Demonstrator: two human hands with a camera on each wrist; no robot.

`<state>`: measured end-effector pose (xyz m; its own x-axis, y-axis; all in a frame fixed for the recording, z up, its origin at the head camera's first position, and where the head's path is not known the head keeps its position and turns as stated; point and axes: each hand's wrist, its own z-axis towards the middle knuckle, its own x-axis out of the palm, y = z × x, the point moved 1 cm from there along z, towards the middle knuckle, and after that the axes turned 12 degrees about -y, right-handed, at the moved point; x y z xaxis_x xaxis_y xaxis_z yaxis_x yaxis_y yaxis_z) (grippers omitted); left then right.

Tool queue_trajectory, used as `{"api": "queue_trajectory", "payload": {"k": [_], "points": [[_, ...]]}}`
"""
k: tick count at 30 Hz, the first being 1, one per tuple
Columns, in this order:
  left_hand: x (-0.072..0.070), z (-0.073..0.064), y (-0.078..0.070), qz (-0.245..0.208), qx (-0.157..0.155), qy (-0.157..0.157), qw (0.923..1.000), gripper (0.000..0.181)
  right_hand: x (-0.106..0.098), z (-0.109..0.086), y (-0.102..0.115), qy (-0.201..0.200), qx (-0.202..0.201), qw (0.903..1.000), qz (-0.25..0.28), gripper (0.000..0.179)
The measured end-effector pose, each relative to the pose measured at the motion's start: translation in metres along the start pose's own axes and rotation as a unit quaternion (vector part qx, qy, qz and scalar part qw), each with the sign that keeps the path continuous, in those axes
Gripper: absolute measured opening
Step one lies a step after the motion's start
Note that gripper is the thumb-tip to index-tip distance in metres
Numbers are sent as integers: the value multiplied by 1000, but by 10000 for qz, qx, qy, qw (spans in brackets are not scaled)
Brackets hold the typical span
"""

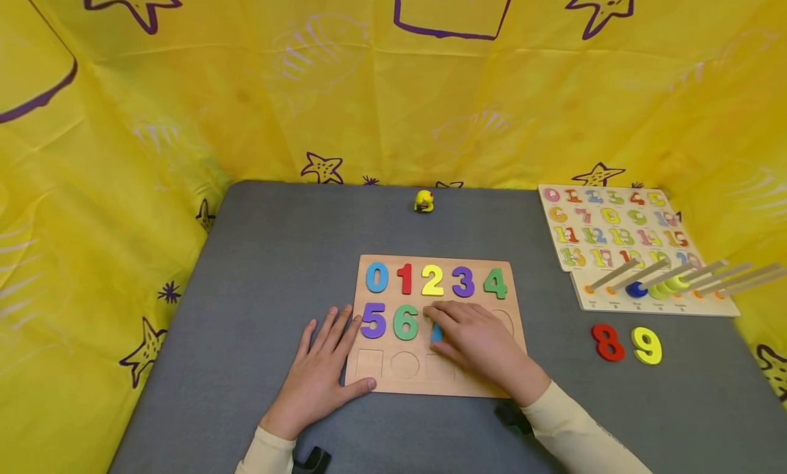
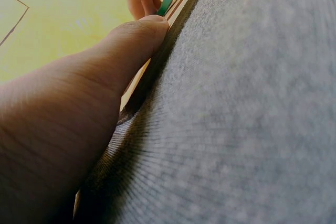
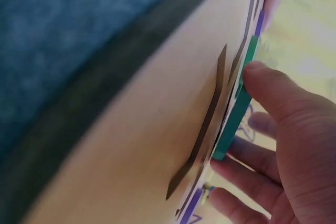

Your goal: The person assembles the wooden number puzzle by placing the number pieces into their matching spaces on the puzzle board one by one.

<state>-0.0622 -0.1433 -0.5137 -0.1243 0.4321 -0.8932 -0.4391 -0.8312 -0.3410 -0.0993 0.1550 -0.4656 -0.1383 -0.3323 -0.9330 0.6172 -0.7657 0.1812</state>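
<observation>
A wooden number board [image 1: 473, 385] lies on the grey table, with coloured numbers 0 to 6 in its upper two rows. My right hand [image 1: 479, 337] is over the second row, just right of the green 6 [image 1: 406, 322]. Its thumb and fingers pinch a blue number piece [image 1: 437, 333], mostly covered by the hand; in the right wrist view the teal-looking edge [image 3: 233, 124] shows between thumb and fingertips. With fingers spread, my left hand [image 1: 320, 378] rests at the board's left edge, fingertips beside the purple 5 [image 1: 373, 321] and thumb on the lower-left rim.
To the right lie a red 8 [image 1: 608, 343] and a yellow 9 [image 1: 647, 345]. Behind them stands a peg board [image 1: 652, 301] with upright rods, below a printed number board [image 1: 615, 228]. A small yellow toy [image 1: 423, 201] sits at the table's back edge, before a yellow cloth.
</observation>
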Motion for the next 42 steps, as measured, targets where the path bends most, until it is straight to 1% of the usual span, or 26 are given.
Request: {"api": "queue_trajectory", "payload": {"k": [4, 9, 12, 16, 19, 22, 28, 33, 36, 38, 42], "points": [[0, 0, 0, -10, -25, 60, 10000, 105, 1, 2, 2, 79, 96, 9998, -135, 58], [1, 0, 1, 45, -8, 77, 10000, 105, 4, 2, 1, 10, 131, 9996, -236, 59], [1, 1, 1, 84, -26, 148, 9999, 105, 4, 2, 0, -13, 174, 9995, -247, 59], [1, 2, 1, 83, -17, 126, 9999, 105, 4, 1, 0, 6, 224, 9994, -251, 57], [2, 2, 1, 50, 41, -16, 10000, 105, 4, 1, 0, 3, 250, 9994, -242, 56], [2, 2, 1, 51, 56, -51, 10000, 104, 5, 0, -1, -1, 249, 9994, -237, 56], [1, 1, 0, 41, 33, 10, 10000, 105, 5, -1, -1, 0, 249, 9995, -218, 58], [0, 1, 0, 24, -24, 81, 10000, 106, 2, -3, -1, -53, 261, 9996, -85, 58], [0, 0, 1, 15, -44, 88, 10000, 106, -3, -9, -4, -186, 292, 9993, 103, 55], [0, 0, 0, -10, -37, 72, 10000, 106, -9, -16, -9, -313, 324, 9987, 246, 53], [0, 0, 0, -32, -27, 27, 10000, 105, -22, -41, -29, -780, 338, 9957, 379, 52]]}}
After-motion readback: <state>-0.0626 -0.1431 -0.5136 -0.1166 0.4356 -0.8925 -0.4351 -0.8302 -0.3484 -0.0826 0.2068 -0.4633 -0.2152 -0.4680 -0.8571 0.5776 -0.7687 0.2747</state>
